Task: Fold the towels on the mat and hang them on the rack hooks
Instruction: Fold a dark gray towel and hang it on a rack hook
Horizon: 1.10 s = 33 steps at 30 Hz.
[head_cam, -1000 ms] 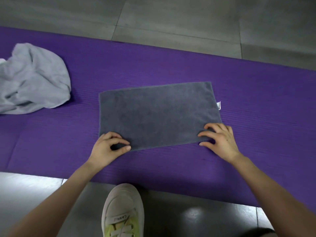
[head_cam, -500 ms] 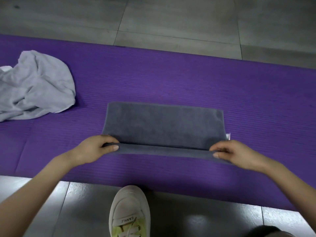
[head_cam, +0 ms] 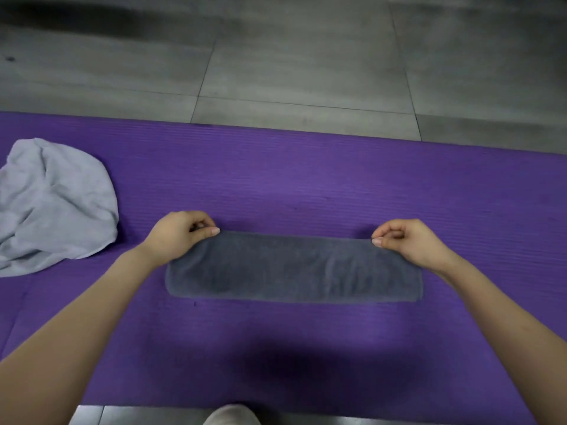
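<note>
On my feed, the fingers of both hands are curled narrow, thumb against forefinger. The left hand pinches the far left corner of the dark grey towel, and the right hand pinches its far right corner. The towel lies folded in a long, narrow band near the middle of the purple mat. A crumpled light grey towel sits well apart at the mat's left end. Grey floor tiles stretch beyond, and a pale shoe toe shows at the bottom edge.
</note>
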Each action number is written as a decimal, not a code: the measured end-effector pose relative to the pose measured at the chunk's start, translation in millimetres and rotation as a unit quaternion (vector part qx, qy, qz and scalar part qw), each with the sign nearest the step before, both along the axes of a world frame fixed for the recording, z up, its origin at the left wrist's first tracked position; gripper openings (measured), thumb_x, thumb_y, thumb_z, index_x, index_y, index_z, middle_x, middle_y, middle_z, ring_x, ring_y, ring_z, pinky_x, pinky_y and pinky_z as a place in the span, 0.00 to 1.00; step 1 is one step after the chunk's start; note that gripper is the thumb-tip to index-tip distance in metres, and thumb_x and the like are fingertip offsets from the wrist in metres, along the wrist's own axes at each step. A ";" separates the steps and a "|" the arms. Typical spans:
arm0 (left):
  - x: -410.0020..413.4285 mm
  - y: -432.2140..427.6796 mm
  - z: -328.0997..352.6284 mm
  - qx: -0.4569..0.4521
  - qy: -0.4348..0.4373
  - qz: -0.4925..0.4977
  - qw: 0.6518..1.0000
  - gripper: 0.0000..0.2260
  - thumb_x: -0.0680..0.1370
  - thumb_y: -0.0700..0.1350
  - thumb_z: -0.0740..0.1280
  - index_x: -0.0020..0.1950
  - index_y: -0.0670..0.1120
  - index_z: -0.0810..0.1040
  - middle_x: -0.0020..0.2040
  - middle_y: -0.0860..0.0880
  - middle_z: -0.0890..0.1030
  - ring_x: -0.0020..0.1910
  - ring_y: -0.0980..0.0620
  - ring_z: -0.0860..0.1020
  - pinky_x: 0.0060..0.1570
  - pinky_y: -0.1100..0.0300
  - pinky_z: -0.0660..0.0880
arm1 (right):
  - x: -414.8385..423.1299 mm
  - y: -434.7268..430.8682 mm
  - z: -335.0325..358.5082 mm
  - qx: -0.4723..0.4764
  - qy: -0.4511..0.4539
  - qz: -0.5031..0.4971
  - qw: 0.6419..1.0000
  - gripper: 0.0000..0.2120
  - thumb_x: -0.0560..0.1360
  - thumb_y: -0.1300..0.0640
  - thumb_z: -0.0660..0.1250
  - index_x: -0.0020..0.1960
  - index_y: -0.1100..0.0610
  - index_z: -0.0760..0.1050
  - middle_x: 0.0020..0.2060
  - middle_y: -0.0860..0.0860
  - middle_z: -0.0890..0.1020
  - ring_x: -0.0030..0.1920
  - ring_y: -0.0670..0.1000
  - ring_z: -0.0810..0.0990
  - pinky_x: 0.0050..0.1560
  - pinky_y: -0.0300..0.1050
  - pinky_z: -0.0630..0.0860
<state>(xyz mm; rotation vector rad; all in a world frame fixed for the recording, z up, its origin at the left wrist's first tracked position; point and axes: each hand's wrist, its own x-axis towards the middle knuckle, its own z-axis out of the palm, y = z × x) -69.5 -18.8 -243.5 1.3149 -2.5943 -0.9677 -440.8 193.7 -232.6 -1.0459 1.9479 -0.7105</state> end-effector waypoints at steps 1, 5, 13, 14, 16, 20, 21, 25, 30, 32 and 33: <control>-1.8 -2.4 -4.5 -0.001 -0.008 0.004 1.000 0.09 0.74 0.53 0.69 0.35 0.62 0.74 0.33 0.60 0.79 0.38 0.56 0.77 0.41 0.60 0.70 | -2.0 -5.0 -2.7 0.002 -0.001 0.003 1.000 0.09 0.71 0.66 0.71 0.38 0.54 0.78 0.28 0.50 0.79 0.28 0.38 0.73 0.34 0.29 0.68; -4.1 -3.7 -27.4 -0.019 -0.031 0.036 0.999 0.05 0.75 0.53 0.68 0.42 0.53 0.78 0.37 0.51 0.79 0.40 0.48 0.77 0.41 0.58 0.67 | -8.0 -13.5 -24.2 0.012 0.026 -0.001 1.000 0.06 0.70 0.61 0.73 0.38 0.52 0.79 0.29 0.48 0.81 0.30 0.41 0.75 0.39 0.37 0.71; -2.2 15.1 -32.7 -0.219 -0.069 0.088 0.969 0.26 0.72 0.63 0.56 0.54 0.45 0.80 0.47 0.43 0.80 0.47 0.38 0.75 0.48 0.45 0.71 | -0.2 5.6 -35.6 -0.088 0.296 -0.101 0.946 0.25 0.75 0.39 0.54 0.49 0.55 0.81 0.44 0.52 0.83 0.46 0.57 0.78 0.52 0.53 0.69; -6.1 21.3 -26.6 -0.255 -0.059 0.080 0.962 0.23 0.74 0.60 0.56 0.54 0.45 0.80 0.49 0.42 0.80 0.48 0.37 0.76 0.47 0.45 0.70 | 3.6 8.8 -25.4 -0.105 0.332 -0.119 0.930 0.24 0.76 0.41 0.53 0.51 0.55 0.81 0.46 0.53 0.83 0.48 0.58 0.78 0.53 0.53 0.68; -16.2 41.5 -17.8 -0.305 -0.022 0.034 0.951 0.19 0.76 0.55 0.57 0.55 0.45 0.81 0.52 0.43 0.80 0.50 0.38 0.76 0.49 0.46 0.70 | 19.8 19.3 -2.9 -0.150 0.431 -0.119 0.882 0.19 0.78 0.46 0.54 0.54 0.55 0.80 0.49 0.53 0.83 0.50 0.58 0.78 0.53 0.52 0.67; -41.8 94.5 -30.4 -0.275 0.004 -0.121 0.954 0.20 0.81 0.53 0.51 0.61 0.50 0.79 0.63 0.46 0.77 0.62 0.41 0.74 0.64 0.44 0.64 | 76.1 50.3 -8.8 -0.174 0.492 0.001 0.853 0.17 0.79 0.50 0.57 0.59 0.54 0.79 0.59 0.52 0.80 0.59 0.56 0.77 0.65 0.58 0.64; -44.7 103.1 -38.3 -0.258 -0.026 -0.147 0.955 0.21 0.82 0.53 0.48 0.65 0.51 0.76 0.67 0.47 0.74 0.66 0.42 0.71 0.67 0.40 0.60 | 84.0 57.3 -22.3 -0.145 0.492 0.036 0.858 0.18 0.79 0.48 0.56 0.63 0.53 0.77 0.63 0.53 0.78 0.63 0.56 0.75 0.68 0.61 0.61; -43.0 106.0 -61.7 -0.216 -0.114 -0.181 0.953 0.22 0.82 0.57 0.42 0.73 0.54 0.62 0.73 0.49 0.65 0.73 0.45 0.60 0.69 0.35 0.52 | 70.7 71.3 -66.1 0.001 0.476 0.138 0.868 0.24 0.81 0.42 0.44 0.73 0.48 0.62 0.73 0.53 0.65 0.74 0.55 0.59 0.71 0.67 0.53; -43.8 103.5 -59.8 -0.195 -0.120 -0.186 0.956 0.23 0.82 0.57 0.42 0.74 0.54 0.61 0.74 0.50 0.64 0.74 0.46 0.58 0.70 0.37 0.50 | 64.5 70.7 -66.9 0.015 0.476 0.175 0.862 0.26 0.80 0.38 0.42 0.75 0.47 0.56 0.74 0.54 0.61 0.75 0.56 0.55 0.70 0.69 0.51; -43.4 106.0 -59.2 -0.202 -0.091 -0.169 0.960 0.23 0.82 0.57 0.42 0.73 0.54 0.63 0.74 0.50 0.64 0.74 0.46 0.59 0.70 0.37 0.50 | 68.2 72.2 -60.3 -0.047 0.481 0.177 0.858 0.28 0.79 0.36 0.47 0.74 0.48 0.59 0.74 0.57 0.62 0.75 0.58 0.58 0.70 0.69 0.51; -44.3 107.1 -56.9 -0.205 -0.070 -0.154 0.964 0.23 0.82 0.57 0.43 0.71 0.53 0.67 0.73 0.49 0.66 0.73 0.46 0.60 0.70 0.38 0.51 | 72.7 71.2 -56.9 -0.099 0.475 0.192 0.853 0.29 0.78 0.35 0.51 0.73 0.48 0.62 0.73 0.58 0.63 0.74 0.58 0.60 0.71 0.69 0.52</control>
